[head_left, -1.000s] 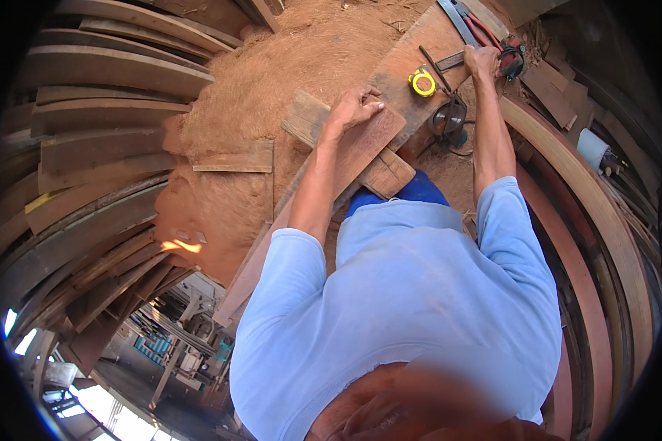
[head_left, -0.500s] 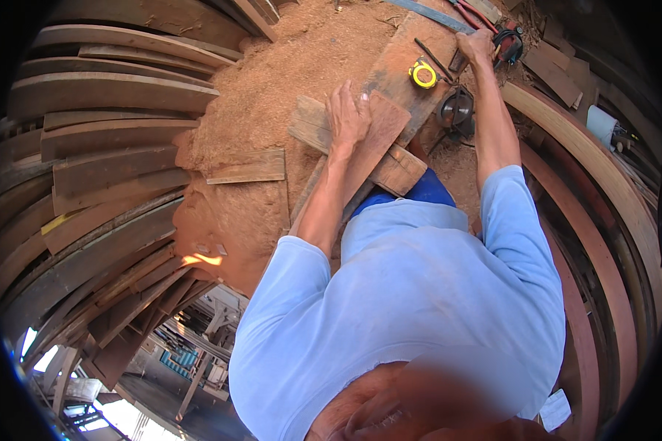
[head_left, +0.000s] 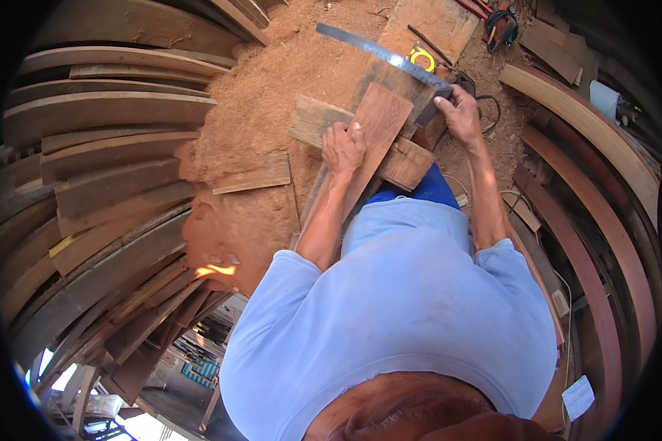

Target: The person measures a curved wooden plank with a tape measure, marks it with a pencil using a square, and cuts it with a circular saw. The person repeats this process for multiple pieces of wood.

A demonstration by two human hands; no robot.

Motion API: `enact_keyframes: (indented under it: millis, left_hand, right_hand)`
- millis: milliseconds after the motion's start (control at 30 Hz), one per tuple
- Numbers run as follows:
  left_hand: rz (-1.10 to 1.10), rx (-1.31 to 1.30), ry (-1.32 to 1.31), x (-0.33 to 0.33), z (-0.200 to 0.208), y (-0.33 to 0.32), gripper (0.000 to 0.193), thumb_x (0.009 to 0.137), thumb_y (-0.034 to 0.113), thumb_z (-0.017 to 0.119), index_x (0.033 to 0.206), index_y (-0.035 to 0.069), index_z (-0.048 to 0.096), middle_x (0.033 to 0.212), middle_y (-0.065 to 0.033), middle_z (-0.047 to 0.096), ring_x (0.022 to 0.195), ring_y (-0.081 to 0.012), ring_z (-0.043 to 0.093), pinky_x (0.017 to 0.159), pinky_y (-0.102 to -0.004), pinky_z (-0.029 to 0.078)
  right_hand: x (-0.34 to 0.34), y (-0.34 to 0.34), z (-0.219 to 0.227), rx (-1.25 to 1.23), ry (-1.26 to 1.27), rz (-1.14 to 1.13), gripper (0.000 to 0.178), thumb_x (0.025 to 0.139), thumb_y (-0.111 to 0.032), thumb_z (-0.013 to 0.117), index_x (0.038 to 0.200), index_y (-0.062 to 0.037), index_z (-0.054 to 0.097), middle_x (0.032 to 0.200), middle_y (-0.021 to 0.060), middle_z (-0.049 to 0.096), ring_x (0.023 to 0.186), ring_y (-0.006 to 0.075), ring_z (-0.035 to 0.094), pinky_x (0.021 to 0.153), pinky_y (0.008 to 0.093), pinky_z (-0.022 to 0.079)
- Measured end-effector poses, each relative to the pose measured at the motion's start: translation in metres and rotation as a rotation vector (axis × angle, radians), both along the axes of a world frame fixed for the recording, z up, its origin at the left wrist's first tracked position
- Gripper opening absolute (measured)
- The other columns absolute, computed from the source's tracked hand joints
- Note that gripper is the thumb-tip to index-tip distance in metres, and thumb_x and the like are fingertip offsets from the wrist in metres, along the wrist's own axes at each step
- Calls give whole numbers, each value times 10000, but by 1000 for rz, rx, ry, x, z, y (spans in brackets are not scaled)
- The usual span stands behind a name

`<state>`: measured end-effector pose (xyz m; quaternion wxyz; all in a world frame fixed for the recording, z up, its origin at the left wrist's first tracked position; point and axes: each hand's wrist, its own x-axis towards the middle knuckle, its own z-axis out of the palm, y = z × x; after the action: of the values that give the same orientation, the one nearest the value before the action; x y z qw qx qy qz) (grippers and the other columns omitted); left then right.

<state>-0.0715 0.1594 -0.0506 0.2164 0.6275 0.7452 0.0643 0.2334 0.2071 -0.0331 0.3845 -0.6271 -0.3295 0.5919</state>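
Observation:
My right hand [head_left: 461,116] grips a try square [head_left: 368,46] by its dark stock. Its long metal blade points up and to the left, above the far end of a reddish-brown wooden board [head_left: 382,114]. My left hand [head_left: 343,149] is closed over the left edge of that board, with the thumb on top. The board slants toward my lap and rests across a thick wooden block [head_left: 408,165]. A yellow tape measure [head_left: 421,56] lies just beyond the square's blade, beside a thin dark stick [head_left: 428,42].
Sawdust [head_left: 265,95] covers the ground ahead. A short plank [head_left: 254,175] lies on it to the left. Stacked boards [head_left: 110,117] line the left side, and long curved planks [head_left: 588,272] the right. A tool with red handles and a black cord [head_left: 502,28] lies at far right.
My right hand has drawn nearer, bringing the try square back from the far plank to above the board. My left hand's fingers, stretched out before, are now curled on the board's edge.

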Motion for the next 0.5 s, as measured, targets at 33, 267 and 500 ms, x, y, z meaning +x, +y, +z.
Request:
enact_keyframes:
  millis: [33, 267, 500]
  left_hand:
    - [4, -12, -1, 0, 0, 0, 437, 997, 456, 597, 1025, 21, 627, 989, -245, 639, 979, -469, 614, 875, -577, 495]
    - [-9, -10, 3, 0, -2, -1, 434, 996, 454, 594, 1049, 25, 633, 1022, -241, 643, 1004, -467, 615, 886, -579, 496]
    - [-19, 20, 27, 5, 0, 0, 398, 990, 405, 604, 1050, 12, 621, 1020, -252, 637, 997, -467, 609, 898, -568, 491]
  right_hand:
    - [-16, -14, -17, -9, 46, -42, 207, 973, -28, 670, 1170, 33, 679, 994, -1, 699, 854, 68, 626, 760, 250, 525]
    - [-62, -36, -61, -71, 65, -178, 214, 976, -94, 706, 1146, 34, 734, 878, -32, 698, 733, 40, 588, 662, 232, 493]
    - [-64, -34, -37, -175, 91, -122, 212, 998, -137, 693, 1156, -5, 747, 858, -40, 692, 705, 37, 588, 634, 232, 495]
